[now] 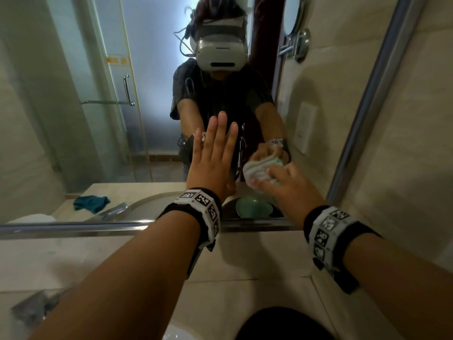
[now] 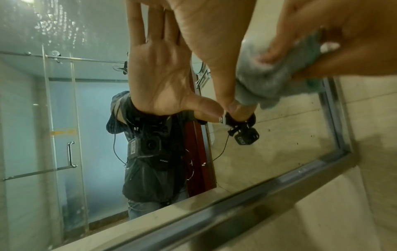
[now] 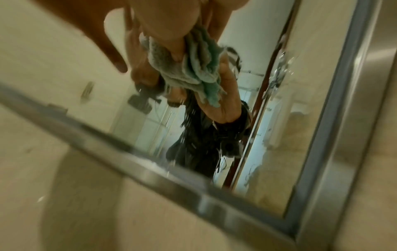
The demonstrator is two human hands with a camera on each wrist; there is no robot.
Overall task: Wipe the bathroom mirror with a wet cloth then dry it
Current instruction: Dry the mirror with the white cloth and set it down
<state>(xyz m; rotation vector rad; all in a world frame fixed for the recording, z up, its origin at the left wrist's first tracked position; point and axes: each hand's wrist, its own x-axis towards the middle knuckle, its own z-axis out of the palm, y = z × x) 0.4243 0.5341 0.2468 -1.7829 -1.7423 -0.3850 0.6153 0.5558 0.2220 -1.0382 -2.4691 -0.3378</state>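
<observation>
The big wall mirror with its brushed-metal frame [image 1: 362,119] fills the view, glass streaked with water droplets near its right edge. Both forearms stretch straight out toward it, each wearing a black wristband with black-and-white coded tiles. The left hand [image 1: 213,158] is held flat and upright, fingers straight and close together, palm set against the glass; the left wrist view shows that palm meeting its own reflection. The right hand [image 1: 286,182] sits lower and to the right, fingers curled tight round a bunched, fuzzy white-and-mint terry cloth [image 1: 257,171], pressing the wad against the mirror close to the lower right corner of the frame. Below the frame runs the smooth beige stone surface [image 1: 73,261], glossy and faintly veined. Reflected in the glass, a crumpled teal rag [image 1: 91,203] lies on that surface, and a small round pale-green dish [image 1: 253,207] sits just under the right hand.
</observation>
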